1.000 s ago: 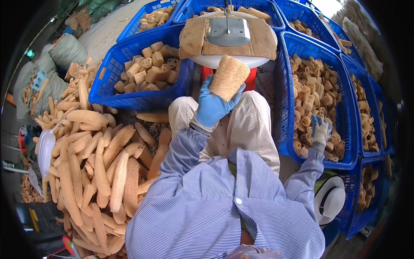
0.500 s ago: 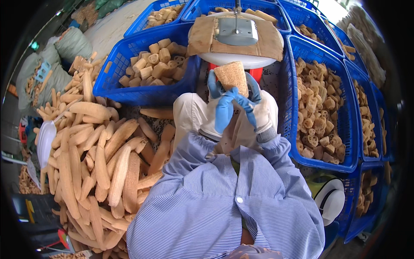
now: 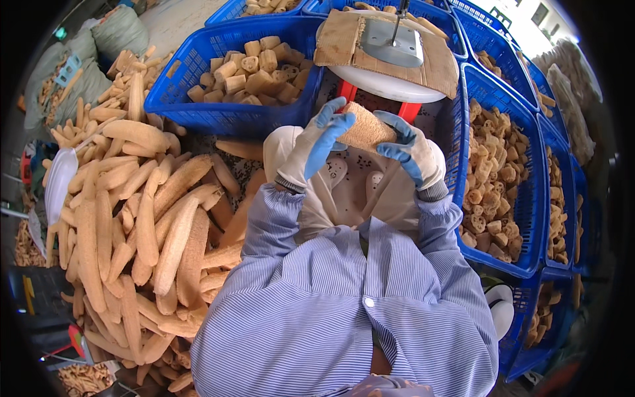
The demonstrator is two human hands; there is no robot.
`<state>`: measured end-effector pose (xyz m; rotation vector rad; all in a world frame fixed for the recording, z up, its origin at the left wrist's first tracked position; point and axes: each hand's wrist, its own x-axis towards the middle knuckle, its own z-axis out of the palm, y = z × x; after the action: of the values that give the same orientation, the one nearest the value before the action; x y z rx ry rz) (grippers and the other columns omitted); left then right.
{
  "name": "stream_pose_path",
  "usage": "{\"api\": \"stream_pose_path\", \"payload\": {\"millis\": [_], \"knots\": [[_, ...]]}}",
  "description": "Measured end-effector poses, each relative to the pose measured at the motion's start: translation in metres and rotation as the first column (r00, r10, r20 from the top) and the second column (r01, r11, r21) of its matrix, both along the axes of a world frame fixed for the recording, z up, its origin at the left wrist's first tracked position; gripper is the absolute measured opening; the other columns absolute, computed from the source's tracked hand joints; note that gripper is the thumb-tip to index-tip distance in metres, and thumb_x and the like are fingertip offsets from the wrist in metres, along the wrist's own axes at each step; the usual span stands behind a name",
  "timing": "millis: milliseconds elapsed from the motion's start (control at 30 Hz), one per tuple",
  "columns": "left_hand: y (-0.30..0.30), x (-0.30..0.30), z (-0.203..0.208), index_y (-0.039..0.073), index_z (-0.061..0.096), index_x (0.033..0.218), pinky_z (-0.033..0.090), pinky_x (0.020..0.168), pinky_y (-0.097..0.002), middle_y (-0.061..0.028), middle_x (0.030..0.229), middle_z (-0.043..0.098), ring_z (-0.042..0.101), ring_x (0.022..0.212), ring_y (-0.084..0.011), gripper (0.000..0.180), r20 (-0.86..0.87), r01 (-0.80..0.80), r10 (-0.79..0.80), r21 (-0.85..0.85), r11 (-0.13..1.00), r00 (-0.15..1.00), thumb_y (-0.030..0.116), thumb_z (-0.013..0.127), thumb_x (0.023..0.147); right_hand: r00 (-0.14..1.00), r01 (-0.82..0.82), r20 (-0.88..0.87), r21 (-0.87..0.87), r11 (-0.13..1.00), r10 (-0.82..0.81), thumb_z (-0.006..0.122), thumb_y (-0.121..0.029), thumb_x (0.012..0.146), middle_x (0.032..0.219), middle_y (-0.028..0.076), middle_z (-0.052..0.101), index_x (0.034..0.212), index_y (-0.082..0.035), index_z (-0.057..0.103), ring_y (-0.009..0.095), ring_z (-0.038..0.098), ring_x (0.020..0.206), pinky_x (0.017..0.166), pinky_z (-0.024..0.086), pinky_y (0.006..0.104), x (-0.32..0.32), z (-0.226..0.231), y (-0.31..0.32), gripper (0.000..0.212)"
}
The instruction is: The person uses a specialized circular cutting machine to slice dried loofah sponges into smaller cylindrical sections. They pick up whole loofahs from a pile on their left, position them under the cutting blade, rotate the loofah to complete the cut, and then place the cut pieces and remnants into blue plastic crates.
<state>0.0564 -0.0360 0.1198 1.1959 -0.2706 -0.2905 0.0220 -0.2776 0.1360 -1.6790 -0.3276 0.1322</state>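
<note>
A short, tan piece of loofah [image 3: 366, 128] is held lengthwise between my hands, above my knees. My left hand [image 3: 322, 137], in a white and blue work glove, grips its left end. Around its right end close the gloved fingers of my right hand [image 3: 413, 149]. Just beyond the piece stands a white round-topped stand [image 3: 387, 83] with red legs. On top of it lies brown cardboard [image 3: 433, 63], and a grey metal plate [image 3: 391, 44] with an upright rod is fixed there.
Whole peeled loofahs [image 3: 175, 258] are heaped on my left. A blue basket [image 3: 231, 119] of cut pieces stands front left. Along my right runs another blue basket [image 3: 522, 261] with small loofah pieces, with several more baskets beyond. A white hat [image 3: 501, 311] lies by my right side.
The loofah piece has turned from upright to lying sideways. My left hand has shifted from its near side to its left end, and my hands are farther apart. The view has swung slightly.
</note>
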Motion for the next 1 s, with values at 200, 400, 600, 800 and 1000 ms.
{"api": "stream_pose_path", "payload": {"millis": [200, 400, 600, 800, 1000], "knots": [[-0.006, 0.007, -0.018, 0.014, 0.029, 0.156, 0.043, 0.106, -0.0295, -0.0052, 0.148, 0.045, 0.047, 0.131, -0.0169, 0.064, 0.172, 0.097, -0.074, -0.127, 0.987, 0.982, 0.015, 0.058, 0.098, 0.966, 0.165, 0.172, 0.167, 0.972, -0.194, 0.081, -0.031, 0.083, 0.149, 0.014, 0.045, 0.156, -0.005, 0.024, 0.023, 0.046, 0.134, 0.109, 0.040, 0.0384, -0.004, -0.016, 0.002, 0.096], [0.009, -0.016, 0.005, 0.014, 0.017, 0.160, 0.034, 0.114, -0.0319, -0.0069, 0.160, 0.030, 0.037, 0.141, -0.0200, 0.094, 0.278, 0.204, -0.191, -0.017, 0.979, 0.941, -0.006, 0.068, 0.084, 0.977, 0.213, -0.092, 0.304, 0.928, -0.194, 0.068, -0.032, 0.093, 0.132, 0.004, 0.058, 0.152, -0.006, 0.037, 0.013, 0.056, 0.114, 0.097, 0.046, 0.0259, -0.008, -0.023, 0.018, 0.071], [0.105, -0.016, -0.023, 0.008, 0.028, 0.155, 0.040, 0.110, -0.0441, -0.0192, 0.155, 0.038, 0.041, 0.140, -0.0336, 0.072, 0.248, -0.150, 0.214, -0.254, 0.956, 0.945, 0.034, 0.062, 0.097, 0.942, -0.254, 0.163, -0.230, 0.939, 0.295, 0.083, -0.048, 0.077, 0.130, 0.016, 0.063, 0.143, -0.001, 0.048, 0.024, 0.062, 0.117, 0.102, 0.047, 0.0344, -0.014, 0.050, 0.054, 0.088], [0.215, -0.049, -0.090, 0.013, 0.030, 0.155, 0.039, 0.111, -0.0440, -0.0205, 0.154, 0.037, 0.042, 0.138, -0.0342, 0.060, -0.072, -0.681, 0.679, -0.145, 0.718, 0.731, 0.035, 0.051, 0.103, 0.884, -0.144, 0.351, -0.420, 0.896, 0.307, 0.085, -0.037, 0.075, 0.118, 0.018, 0.069, 0.136, -0.001, 0.055, 0.025, 0.067, 0.109, 0.094, 0.053, 0.0349, 0.085, 0.083, 0.130, 0.077], [0.195, -0.084, -0.137, 0.011, 0.031, 0.154, 0.044, 0.106, -0.0422, -0.0158, 0.151, 0.039, 0.045, 0.135, -0.0317, 0.066, -0.365, -0.693, 0.671, 0.091, 0.716, 0.645, 0.038, 0.057, 0.100, 0.866, 0.318, 0.454, -0.180, 0.931, -0.208, 0.084, -0.051, 0.074, 0.151, 0.028, 0.038, 0.152, 0.003, 0.026, 0.037, 0.047, 0.135, 0.110, 0.044, 0.0402, 0.295, 0.110, 0.161, 0.112]]}}
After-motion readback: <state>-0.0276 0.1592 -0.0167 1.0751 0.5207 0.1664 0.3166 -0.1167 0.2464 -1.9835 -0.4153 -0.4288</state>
